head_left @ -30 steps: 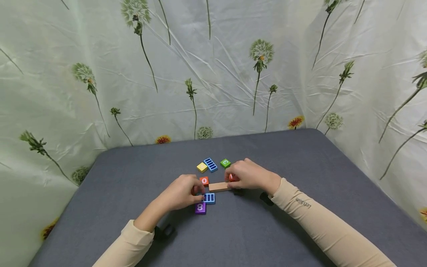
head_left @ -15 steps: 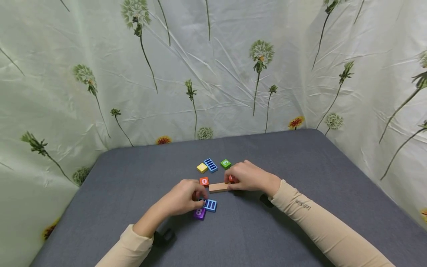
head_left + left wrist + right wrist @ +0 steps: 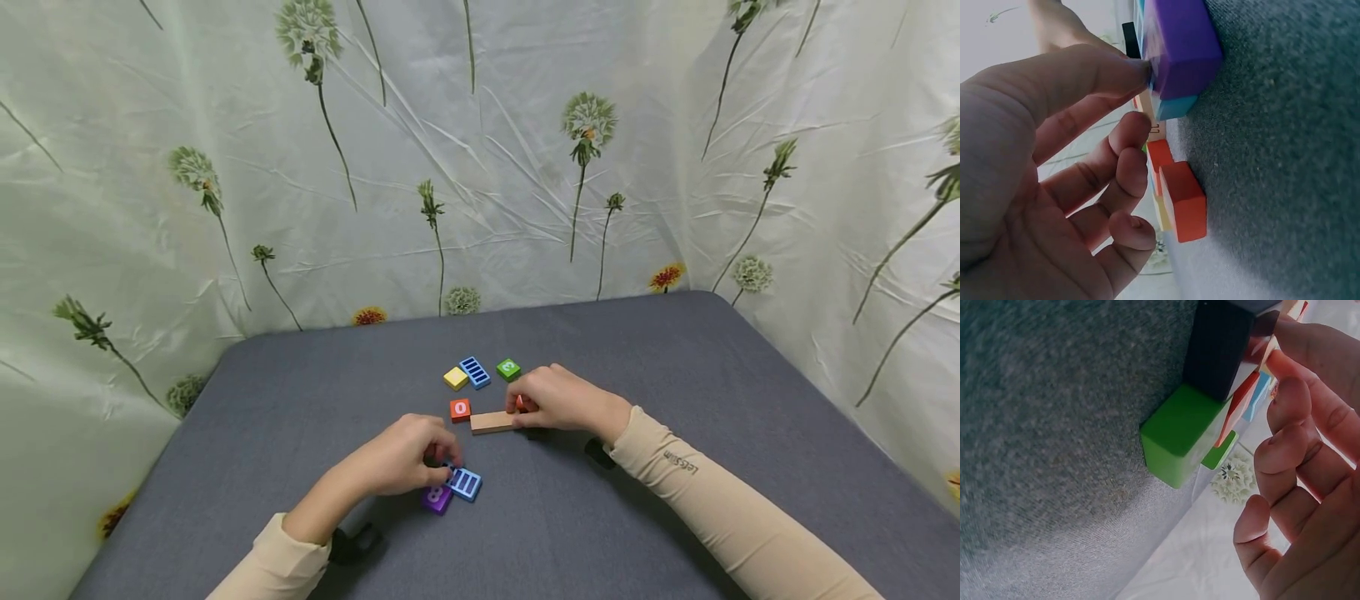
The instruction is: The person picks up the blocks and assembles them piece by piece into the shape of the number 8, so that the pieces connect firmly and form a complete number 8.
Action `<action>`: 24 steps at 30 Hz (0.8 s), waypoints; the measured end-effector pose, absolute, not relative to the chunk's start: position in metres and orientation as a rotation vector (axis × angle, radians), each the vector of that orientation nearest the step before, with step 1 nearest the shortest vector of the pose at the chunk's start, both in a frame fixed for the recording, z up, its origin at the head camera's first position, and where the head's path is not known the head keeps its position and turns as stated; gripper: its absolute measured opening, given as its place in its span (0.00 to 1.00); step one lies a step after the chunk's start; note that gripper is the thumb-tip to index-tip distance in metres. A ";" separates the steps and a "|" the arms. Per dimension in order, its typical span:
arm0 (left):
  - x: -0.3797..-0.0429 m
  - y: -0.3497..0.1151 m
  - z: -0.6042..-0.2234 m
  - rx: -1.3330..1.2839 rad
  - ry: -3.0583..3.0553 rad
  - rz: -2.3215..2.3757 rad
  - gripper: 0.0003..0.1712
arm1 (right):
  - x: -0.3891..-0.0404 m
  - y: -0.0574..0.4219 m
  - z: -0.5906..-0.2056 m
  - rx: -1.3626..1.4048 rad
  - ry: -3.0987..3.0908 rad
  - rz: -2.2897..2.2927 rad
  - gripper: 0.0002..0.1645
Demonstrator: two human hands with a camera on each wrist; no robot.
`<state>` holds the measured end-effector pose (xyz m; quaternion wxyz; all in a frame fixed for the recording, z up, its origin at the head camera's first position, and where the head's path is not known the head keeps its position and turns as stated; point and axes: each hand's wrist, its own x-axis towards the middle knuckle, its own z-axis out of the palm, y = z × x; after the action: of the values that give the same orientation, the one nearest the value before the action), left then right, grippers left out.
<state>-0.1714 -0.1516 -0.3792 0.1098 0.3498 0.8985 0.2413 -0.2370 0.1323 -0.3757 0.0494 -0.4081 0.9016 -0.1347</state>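
Observation:
My left hand point(image 3: 408, 454) has thumb and index finger pinched at the left end of a blue block with dark bars point(image 3: 465, 484). A purple block marked 8 point(image 3: 437, 499) lies against that block; in the left wrist view, my thumb reaches the purple block point(image 3: 1185, 47). My right hand point(image 3: 558, 396) holds the right end of a plain wooden block point(image 3: 491, 422) between thumb and index finger. Behind those fingers shows part of a red block point(image 3: 521, 403). In the right wrist view, a dark block point(image 3: 1219, 350) and a green block point(image 3: 1185, 425) sit beside this hand.
An orange block marked 0 point(image 3: 461, 409) lies near the wooden block's left end. Farther back are a yellow block point(image 3: 455, 378), another blue barred block point(image 3: 475, 372) and a green numbered block point(image 3: 508, 369). Another orange block point(image 3: 1183, 203) shows below my left fingers.
My left hand has slid toward the front edge with the blue barred block and purple block, which have turned and shifted slightly left. My right hand and the wooden block have stayed almost still.

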 end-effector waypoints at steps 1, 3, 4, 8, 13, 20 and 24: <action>-0.171 -0.152 -0.378 1.030 2.633 0.707 0.09 | -0.237 0.132 -0.376 -1.239 2.746 -0.411 0.06; -0.169 -0.154 -0.377 1.036 2.617 0.700 0.09 | -0.237 0.132 -0.376 -1.226 2.747 -0.411 0.06; -0.169 -0.155 -0.376 1.037 2.614 0.698 0.09 | -0.237 0.131 -0.376 -1.218 2.749 -0.411 0.06; -0.168 -0.159 -0.374 1.004 2.691 0.668 0.07 | -0.237 0.130 -0.375 -1.197 2.757 -0.408 0.06; -0.171 -0.162 -0.373 0.756 2.931 0.634 0.07 | -0.235 0.129 -0.375 -1.162 2.765 -0.418 0.06; -0.175 -0.169 -0.380 0.411 3.047 0.580 0.12 | -0.234 0.130 -0.376 -1.126 2.771 -0.444 0.06; -0.174 -0.169 -0.382 0.367 3.035 0.565 0.12 | -0.233 0.131 -0.377 -1.124 2.777 -0.462 0.06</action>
<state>-0.1742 -0.1693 -0.3818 0.0163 0.1179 0.9762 0.1816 -0.2327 0.1305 -0.3773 0.0552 -0.3701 0.9148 -0.1521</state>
